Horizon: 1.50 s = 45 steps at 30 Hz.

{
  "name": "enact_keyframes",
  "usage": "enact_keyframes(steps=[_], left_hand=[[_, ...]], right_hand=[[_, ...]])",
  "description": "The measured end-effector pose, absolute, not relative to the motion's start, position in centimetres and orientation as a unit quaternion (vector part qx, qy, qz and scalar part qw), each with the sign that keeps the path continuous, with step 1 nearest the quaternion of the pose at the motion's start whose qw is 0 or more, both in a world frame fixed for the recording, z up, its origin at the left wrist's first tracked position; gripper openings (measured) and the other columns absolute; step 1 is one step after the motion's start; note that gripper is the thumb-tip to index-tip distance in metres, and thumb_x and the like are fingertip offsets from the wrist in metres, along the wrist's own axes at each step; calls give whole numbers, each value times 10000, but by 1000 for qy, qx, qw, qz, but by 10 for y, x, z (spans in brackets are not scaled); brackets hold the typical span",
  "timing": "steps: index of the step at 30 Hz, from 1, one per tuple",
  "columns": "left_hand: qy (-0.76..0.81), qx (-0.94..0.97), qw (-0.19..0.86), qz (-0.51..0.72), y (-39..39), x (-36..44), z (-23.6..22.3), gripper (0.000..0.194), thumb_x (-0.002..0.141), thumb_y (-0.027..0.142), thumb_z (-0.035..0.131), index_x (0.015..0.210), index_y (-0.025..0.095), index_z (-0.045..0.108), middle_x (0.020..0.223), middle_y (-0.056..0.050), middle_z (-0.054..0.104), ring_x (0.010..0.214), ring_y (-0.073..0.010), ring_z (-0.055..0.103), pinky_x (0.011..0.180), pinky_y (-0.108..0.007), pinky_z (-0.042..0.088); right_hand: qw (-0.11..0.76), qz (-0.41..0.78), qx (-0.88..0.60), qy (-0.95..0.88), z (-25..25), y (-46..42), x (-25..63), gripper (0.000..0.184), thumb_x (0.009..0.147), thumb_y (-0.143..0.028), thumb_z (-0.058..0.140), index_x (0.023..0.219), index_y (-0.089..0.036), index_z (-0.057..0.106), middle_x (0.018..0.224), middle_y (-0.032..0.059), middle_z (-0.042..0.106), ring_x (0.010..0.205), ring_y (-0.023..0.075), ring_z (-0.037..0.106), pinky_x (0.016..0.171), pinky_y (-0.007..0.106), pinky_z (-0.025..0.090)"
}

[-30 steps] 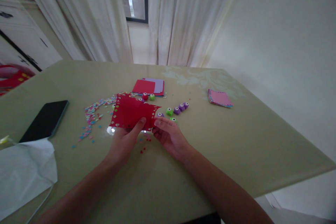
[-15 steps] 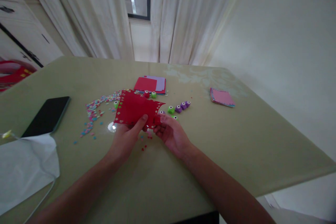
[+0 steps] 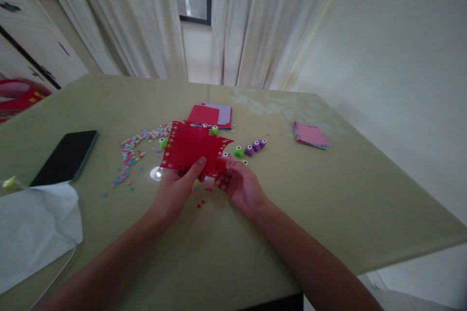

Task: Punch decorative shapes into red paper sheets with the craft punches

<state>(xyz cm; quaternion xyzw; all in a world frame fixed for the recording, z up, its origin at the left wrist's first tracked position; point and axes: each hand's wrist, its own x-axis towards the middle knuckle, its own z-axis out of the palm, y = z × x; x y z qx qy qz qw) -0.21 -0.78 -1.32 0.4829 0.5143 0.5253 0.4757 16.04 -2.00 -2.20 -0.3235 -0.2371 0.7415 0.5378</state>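
A red sheet of paper point(image 3: 189, 148) with small shapes punched along its edges is held above the table. My left hand point(image 3: 178, 180) grips its lower edge, thumb on top and fingers underneath. At the lower right corner, my right hand point(image 3: 242, 182) is closed on a small red craft punch point(image 3: 221, 165), which sits against the paper's edge. The fingers partly cover the punch. Beyond the sheet stand a green punch point(image 3: 214, 130) and, on the left, another green punch point(image 3: 163, 143). To the right are a green punch point(image 3: 239, 151) and several purple punches point(image 3: 249, 150).
Coloured paper bits point(image 3: 127, 155) lie scattered left of the sheet. A paper stack point(image 3: 204, 114) is behind it, and a pink-topped stack point(image 3: 311, 134) lies right. A phone point(image 3: 65, 158) and a white face mask point(image 3: 40, 233) are on the left.
The camera view shifts slightly. Both hands keep their hold on the red paper and the punch, with hardly any movement between them.
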Motion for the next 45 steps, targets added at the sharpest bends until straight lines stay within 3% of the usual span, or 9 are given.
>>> enact_keyframes(steps=[8,27,34,40,45], left_hand=[[508,482,484,524,-7,-4,-18,296,877,463,787,747,214,697,677,14,694,601,-156,594,589,-261,480],[526,496,457,518,-6,-9,-19,332,880,501,789,773,196,711,697,-2,698,617,-158,588,584,-261,453],[530,517,435,512,-6,-11,-21,330,898,501,762,787,193,712,672,7,688,609,-157,586,588,-258,446],[528,508,450,511,-5,-9,-18,319,882,510,778,902,191,766,790,-23,771,682,-183,658,639,-270,500],[503,505,476,515,-5,-5,-11,297,851,463,804,979,196,777,901,-43,812,808,-224,727,707,-293,561]], right_hand=[[542,733,-334,-238,-21,-21,160,287,740,-369,826,961,-199,756,865,25,792,607,134,636,602,259,512],[564,703,-354,-251,-19,-20,160,338,659,-269,963,943,-206,791,822,-21,747,658,97,609,618,221,462],[575,690,-346,-271,-15,-19,158,345,631,-303,990,922,-229,820,916,-10,785,735,119,646,721,256,511],[579,679,-348,-288,-17,-20,158,340,647,-287,976,953,-255,833,949,-9,802,792,138,668,795,279,527],[575,681,-354,-284,-20,-19,159,334,652,-307,978,950,-246,840,930,-5,800,761,128,654,758,269,517]])
